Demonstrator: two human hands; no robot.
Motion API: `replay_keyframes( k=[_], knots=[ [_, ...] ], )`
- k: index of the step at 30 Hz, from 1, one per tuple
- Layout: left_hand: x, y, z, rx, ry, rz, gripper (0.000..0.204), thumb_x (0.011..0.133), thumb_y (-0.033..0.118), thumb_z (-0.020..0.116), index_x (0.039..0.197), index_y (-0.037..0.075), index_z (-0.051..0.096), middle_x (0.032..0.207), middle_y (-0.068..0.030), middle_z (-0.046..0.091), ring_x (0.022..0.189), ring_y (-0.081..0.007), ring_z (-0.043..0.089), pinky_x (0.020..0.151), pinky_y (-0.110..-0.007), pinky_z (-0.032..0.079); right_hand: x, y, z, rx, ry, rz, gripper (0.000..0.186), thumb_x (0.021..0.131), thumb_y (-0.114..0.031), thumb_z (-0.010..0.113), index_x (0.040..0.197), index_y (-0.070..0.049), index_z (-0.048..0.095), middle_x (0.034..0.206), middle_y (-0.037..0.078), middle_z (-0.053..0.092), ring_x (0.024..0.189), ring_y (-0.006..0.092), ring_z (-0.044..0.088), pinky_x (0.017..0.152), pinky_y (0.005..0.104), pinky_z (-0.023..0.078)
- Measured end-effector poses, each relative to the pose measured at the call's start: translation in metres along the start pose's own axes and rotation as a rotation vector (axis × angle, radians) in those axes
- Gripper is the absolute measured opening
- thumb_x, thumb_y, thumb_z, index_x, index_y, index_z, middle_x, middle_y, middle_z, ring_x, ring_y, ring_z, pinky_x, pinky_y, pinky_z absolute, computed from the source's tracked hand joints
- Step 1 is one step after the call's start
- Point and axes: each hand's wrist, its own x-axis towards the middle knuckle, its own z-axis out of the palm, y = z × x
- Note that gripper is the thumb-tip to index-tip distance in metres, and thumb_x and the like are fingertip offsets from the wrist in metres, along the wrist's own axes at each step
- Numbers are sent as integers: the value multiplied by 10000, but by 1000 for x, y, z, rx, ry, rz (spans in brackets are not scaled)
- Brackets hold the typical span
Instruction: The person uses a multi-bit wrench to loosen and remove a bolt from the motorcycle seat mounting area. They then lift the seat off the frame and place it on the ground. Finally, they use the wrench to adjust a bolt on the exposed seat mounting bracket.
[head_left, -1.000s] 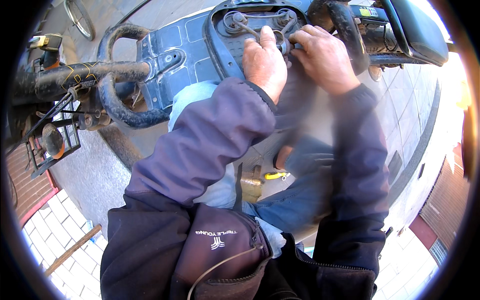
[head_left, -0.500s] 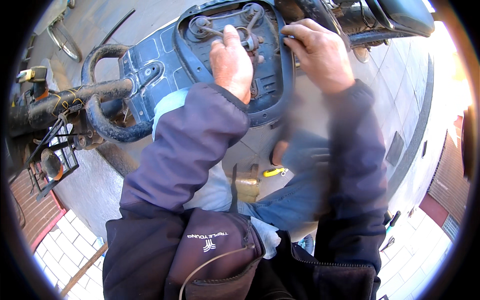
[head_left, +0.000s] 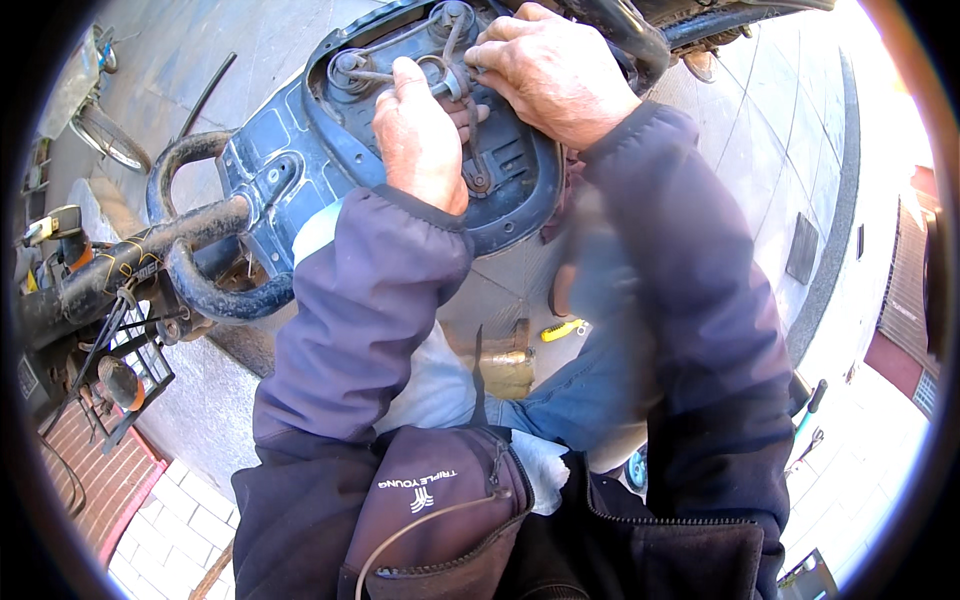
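Note:
A dark, dusty pan point(head_left: 510, 155), which looks like the underside of a vehicle seat, fills the upper middle of the head view. Two coil springs point(head_left: 352, 68) and a metal clamp point(head_left: 452, 84) sit inside its raised rim. My left hand point(head_left: 420, 145) is wrapped around the clamp from the near side, thumb up and fingertips showing beyond it. At the clamp's right side, my right hand point(head_left: 560, 80) pinches thumb and fingers together. Whatever small thing lies between those fingertips is hidden.
A bluish plate point(head_left: 290, 150) and bent black tubes point(head_left: 225, 300) extend left from the pan. A yellow-handled tool point(head_left: 562, 330) lies on the floor by my leg, near a worn block point(head_left: 505, 370). A bicycle wheel point(head_left: 110, 135) and a black rod point(head_left: 208, 95) are farther left.
My right hand has moved left from the pan's right rim to the clamp. The left hand stays at the clamp, its fingertips now showing past it. The whole view has shifted slightly.

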Motion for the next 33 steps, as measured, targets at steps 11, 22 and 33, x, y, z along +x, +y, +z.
replay_keyframes(
  k=[11, 22, 33],
  knots=[
    [0, 0, -1, 4, 7, 7, 513, 1020, 442, 294, 1064, 24, 589, 889, -132, 661, 750, -213, 655, 706, -329, 521, 2, 1, 6, 9, 16, -6, 58, 756, -136, 596, 776, -83, 608, 762, 68, 578, 799, 261, 567, 652, 361, 484],
    [8, -5, -3, -53, 8, 71, 464, 1011, 416, 364, 1021, -29, 498, 792, -136, 634, 598, -193, 629, 560, -301, 520, -17, -23, -1, -16, 162, 37, 158, 697, -96, 653, 850, -79, 621, 859, 74, 605, 860, 261, 592, 714, 360, 519],
    [0, 3, -4, 5, -33, 62, 518, 1023, 436, 272, 1009, 24, 585, 869, -117, 660, 701, -211, 634, 663, -335, 515, -40, -41, -14, 126, 191, 132, 106, 754, -122, 608, 846, -68, 613, 826, 96, 607, 809, 271, 625, 685, 372, 519]
  ],
)
